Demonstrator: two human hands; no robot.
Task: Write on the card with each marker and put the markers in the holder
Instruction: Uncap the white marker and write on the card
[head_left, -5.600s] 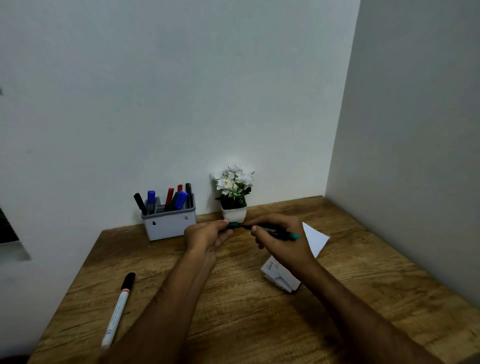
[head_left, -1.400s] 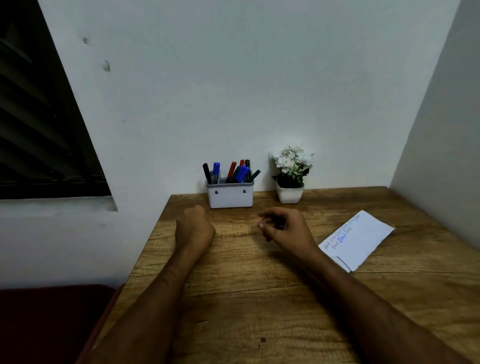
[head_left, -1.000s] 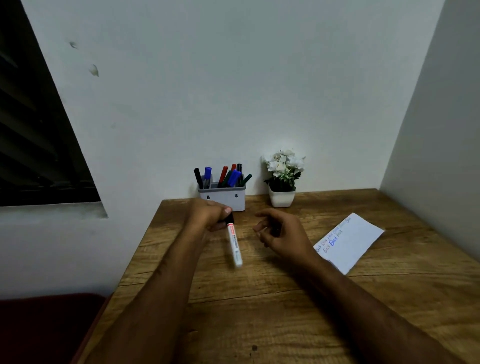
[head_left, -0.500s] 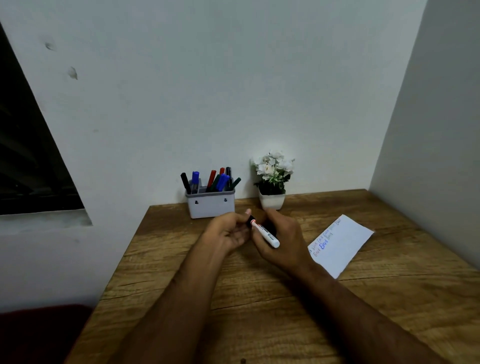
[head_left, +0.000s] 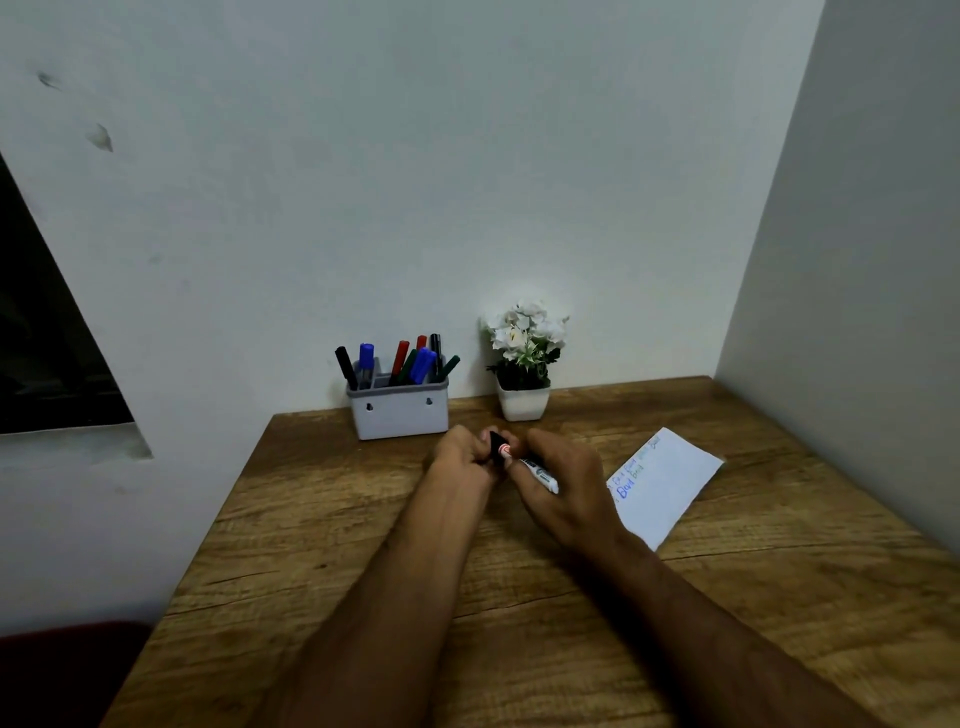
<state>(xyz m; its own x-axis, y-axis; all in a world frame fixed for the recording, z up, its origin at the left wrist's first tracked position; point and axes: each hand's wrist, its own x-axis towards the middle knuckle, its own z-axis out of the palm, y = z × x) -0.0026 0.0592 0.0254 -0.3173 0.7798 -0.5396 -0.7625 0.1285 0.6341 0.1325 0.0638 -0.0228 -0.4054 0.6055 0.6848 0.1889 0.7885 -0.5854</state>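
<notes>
A plain home or office study nook: a wooden desk (head_left: 519, 597) pushed into a corner of bare white walls (head_left: 467, 182), with a holder (head_left: 399, 410) of markers and a small potted plant (head_left: 523, 358) along its back edge.

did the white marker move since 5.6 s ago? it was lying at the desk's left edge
Yes. The white marker is off the desk's left edge and now held between both hands, in front of the holder and flower pot, left of the card.

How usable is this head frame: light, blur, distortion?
Head view: dim, even light, no glare; wide-angle bending tilts the walls; both hands, left hand and right hand, are soft around the marker; writing on the card is too blurred to read.
</notes>
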